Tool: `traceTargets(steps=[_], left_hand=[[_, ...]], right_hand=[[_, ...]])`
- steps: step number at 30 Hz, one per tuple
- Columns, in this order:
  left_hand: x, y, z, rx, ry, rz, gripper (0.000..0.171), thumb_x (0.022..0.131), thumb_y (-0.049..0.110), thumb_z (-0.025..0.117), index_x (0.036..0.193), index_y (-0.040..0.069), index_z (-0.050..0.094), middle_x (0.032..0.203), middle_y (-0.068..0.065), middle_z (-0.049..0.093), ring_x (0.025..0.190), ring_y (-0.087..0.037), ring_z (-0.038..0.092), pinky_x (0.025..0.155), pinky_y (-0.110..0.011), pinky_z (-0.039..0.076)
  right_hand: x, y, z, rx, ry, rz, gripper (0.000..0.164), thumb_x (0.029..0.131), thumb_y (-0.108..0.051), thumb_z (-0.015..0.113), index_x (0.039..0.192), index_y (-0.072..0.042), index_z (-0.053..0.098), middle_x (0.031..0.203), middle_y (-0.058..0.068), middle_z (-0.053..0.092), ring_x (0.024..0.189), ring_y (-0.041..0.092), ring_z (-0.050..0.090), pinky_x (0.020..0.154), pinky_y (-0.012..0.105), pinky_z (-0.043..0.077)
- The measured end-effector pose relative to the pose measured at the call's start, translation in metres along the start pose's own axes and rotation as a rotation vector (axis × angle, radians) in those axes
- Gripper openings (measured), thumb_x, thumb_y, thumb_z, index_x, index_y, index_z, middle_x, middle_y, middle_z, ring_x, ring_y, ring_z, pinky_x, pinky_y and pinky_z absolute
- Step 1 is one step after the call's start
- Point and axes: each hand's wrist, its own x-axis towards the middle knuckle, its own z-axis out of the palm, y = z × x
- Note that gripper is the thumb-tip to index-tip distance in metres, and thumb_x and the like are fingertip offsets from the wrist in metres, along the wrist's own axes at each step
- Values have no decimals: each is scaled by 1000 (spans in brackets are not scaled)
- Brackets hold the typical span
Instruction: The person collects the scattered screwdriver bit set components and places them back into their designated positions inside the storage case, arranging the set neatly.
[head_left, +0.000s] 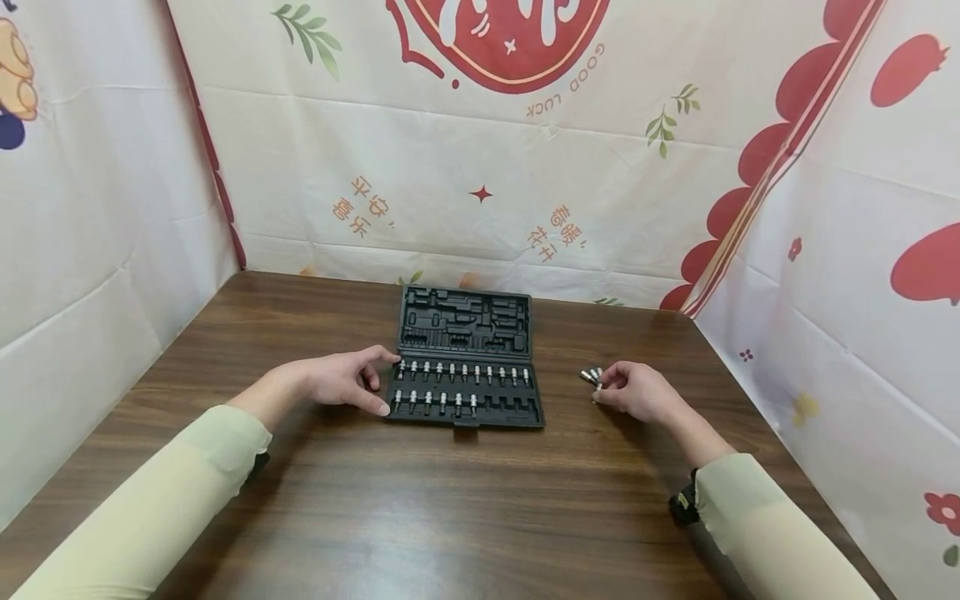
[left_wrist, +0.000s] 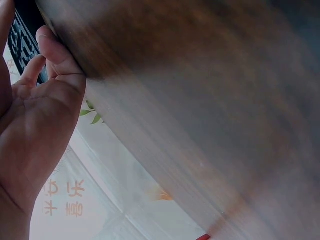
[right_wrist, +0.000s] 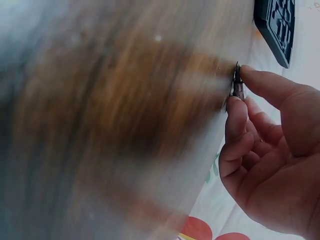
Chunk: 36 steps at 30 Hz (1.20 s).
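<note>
A black plastic case (head_left: 467, 355) lies unfolded on the table, its lid toward the back wall. Two rows of silver-and-dark bit sockets (head_left: 457, 402) fill much of its near half; bare slots (head_left: 510, 407) show at the front row's right end. My left hand (head_left: 341, 379) touches the case's left edge, index finger by the hinge and thumb at the front corner. To the right of the case, my right hand (head_left: 637, 392) pinches a bit socket (right_wrist: 239, 89) between thumb and index finger, low over the table. Beside those fingertips lie a few more bit sockets (head_left: 589, 375).
The brown wooden table (head_left: 420, 508) stretches around the case. Printed cloth hangs behind it as a back wall (head_left: 450, 150), with more cloth at the left (head_left: 97, 217) and right (head_left: 847, 317).
</note>
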Motion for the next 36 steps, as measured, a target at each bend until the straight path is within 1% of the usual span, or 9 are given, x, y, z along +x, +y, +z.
traceTargets(steps=[7, 13, 16, 20, 23, 28, 31, 36], left_hand=[[-1, 3, -1, 2, 6, 8, 91, 93, 35, 90, 164, 10, 39, 117, -11, 59, 92, -20, 59, 85, -34, 48], [-1, 2, 0, -4, 4, 10, 90, 95, 33, 89, 165, 9, 39, 115, -11, 58, 89, -19, 58, 84, -35, 49], [-1, 1, 0, -5, 0, 8, 90, 95, 33, 89, 165, 9, 38, 116, -11, 58, 90, -19, 58, 85, -35, 48], [-1, 1, 0, -6, -1, 9, 90, 95, 34, 89, 165, 10, 38, 116, -11, 58, 91, -20, 58, 85, -35, 48], [-1, 1, 0, -4, -2, 11, 90, 94, 35, 89, 165, 10, 39, 117, -11, 58, 91, -20, 58, 85, -35, 48], [-1, 1, 0, -5, 0, 17, 91, 94, 36, 90, 165, 10, 39, 116, -11, 58, 91, -20, 59, 86, -35, 49], [-2, 1, 0, -4, 1, 21, 91, 94, 36, 89, 165, 10, 39, 116, -11, 58, 91, -20, 59, 86, -35, 49], [-2, 2, 1, -2, 1, 22, 90, 95, 35, 89, 165, 10, 39, 117, -11, 58, 91, -20, 58, 86, -36, 48]], right_hand=[[-6, -1, 0, 39, -7, -15, 32, 97, -23, 84, 116, -1, 68, 93, 6, 69, 79, 17, 62, 68, 31, 50], [-9, -3, 2, 126, -34, -53, 29, 98, -14, 83, 115, 1, 65, 97, 9, 72, 81, 16, 63, 67, 29, 51], [-9, -3, 4, 156, -40, -60, 27, 98, -11, 82, 115, 0, 64, 97, 9, 72, 81, 16, 64, 67, 29, 52], [-10, -4, 4, 166, -39, -72, 25, 98, -9, 81, 114, -2, 63, 96, 8, 73, 80, 17, 64, 66, 30, 52], [-11, -3, 4, 165, -47, -108, 24, 99, -7, 80, 114, -3, 61, 94, 9, 73, 78, 18, 64, 64, 30, 51], [-12, -3, 2, 178, -67, -159, 23, 102, -8, 77, 117, -4, 59, 94, 11, 73, 76, 18, 62, 63, 30, 50], [-12, -4, 2, 208, -77, -166, 25, 103, -11, 76, 121, -5, 60, 96, 13, 73, 77, 18, 63, 64, 32, 52], [-12, -9, 1, 296, -88, -148, 30, 105, -16, 76, 130, -7, 62, 103, 17, 74, 81, 24, 64, 68, 39, 57]])
